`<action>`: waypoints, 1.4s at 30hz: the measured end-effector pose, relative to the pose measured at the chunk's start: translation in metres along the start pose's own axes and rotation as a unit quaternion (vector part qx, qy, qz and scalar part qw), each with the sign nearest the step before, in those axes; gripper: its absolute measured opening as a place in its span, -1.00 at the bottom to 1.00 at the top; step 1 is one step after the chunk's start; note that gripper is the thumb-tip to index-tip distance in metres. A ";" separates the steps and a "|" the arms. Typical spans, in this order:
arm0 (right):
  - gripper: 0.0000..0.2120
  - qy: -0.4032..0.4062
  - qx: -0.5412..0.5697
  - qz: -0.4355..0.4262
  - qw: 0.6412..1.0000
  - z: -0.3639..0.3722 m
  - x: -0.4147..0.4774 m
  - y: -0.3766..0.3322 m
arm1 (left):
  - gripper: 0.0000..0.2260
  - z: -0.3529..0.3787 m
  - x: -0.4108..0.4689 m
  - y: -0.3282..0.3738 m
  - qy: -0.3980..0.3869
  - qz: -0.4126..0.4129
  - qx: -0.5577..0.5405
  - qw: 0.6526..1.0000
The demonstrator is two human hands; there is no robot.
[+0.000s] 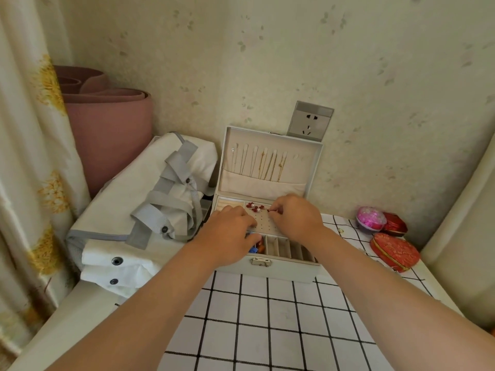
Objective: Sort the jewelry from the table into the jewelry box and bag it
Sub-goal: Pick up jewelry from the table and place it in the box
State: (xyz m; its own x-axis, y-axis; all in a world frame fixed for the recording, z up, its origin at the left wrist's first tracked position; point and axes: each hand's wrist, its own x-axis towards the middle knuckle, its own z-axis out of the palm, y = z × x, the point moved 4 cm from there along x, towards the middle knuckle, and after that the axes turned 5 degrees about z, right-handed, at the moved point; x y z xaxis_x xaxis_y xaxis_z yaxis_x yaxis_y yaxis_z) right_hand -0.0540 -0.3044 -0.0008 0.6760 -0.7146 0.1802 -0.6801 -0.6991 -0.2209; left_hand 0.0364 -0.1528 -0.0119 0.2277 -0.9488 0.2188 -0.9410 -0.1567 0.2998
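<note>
A table under a white cloth with a black grid [267,330] stands against pale flowered wallpaper. At its far edge sits the open jewelry box [284,269], its lid [267,140] upright against the wall with gold chains [270,164] hanging inside. Red and pearl ear studs [253,207] sit at twelve o'clock on the perforated panel [263,223]. The right hand [297,215] pinches a small red stud [271,210] there. The left hand [230,231] lies with bent fingers on the panel's nine o'clock side; whether it holds anything cannot be told. A white and grey tote bag [150,204] lies at nine o'clock of the box, a wall socket [310,120] is at twelve, and a red heart-shaped case [395,251] at three.
</note>
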 end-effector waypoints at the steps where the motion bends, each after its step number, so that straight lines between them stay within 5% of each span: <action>1: -0.84 -0.008 0.007 0.002 1.000 -0.001 0.001 0.002 | -0.60 0.001 0.001 0.001 0.003 -0.002 0.005 1.000; 10: -0.78 -0.007 0.144 0.012 0.989 -0.041 -0.018 0.066 | -0.66 -0.002 0.009 0.031 0.057 0.017 -0.026 0.998; 16: -0.77 -0.005 0.080 0.083 0.993 -0.068 -0.032 0.161 | -0.77 0.007 0.044 0.093 0.090 0.053 -0.085 0.991; 23: -0.80 -0.068 0.013 0.109 0.992 -0.059 -0.047 0.235 | -0.76 0.048 0.115 0.159 0.020 0.085 -0.092 0.992; 35: -0.66 -0.143 -0.059 0.038 0.987 -0.043 -0.054 0.244 | -0.46 0.134 0.174 0.178 -0.200 0.042 0.029 0.978; 42: -0.71 -0.143 -0.034 0.026 0.989 -0.043 -0.065 0.243 | -0.61 0.137 0.167 0.182 -0.155 0.077 0.081 0.982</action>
State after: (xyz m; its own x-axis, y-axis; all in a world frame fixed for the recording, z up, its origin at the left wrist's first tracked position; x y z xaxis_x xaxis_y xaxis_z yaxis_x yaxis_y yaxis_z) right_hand -0.2755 -0.4288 -0.0247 0.6854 -0.7199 -0.1096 -0.7272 -0.6686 -0.1557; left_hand -0.1312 -0.3776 -0.0478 0.0159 -0.9986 -0.0508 -0.9915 -0.0224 0.1285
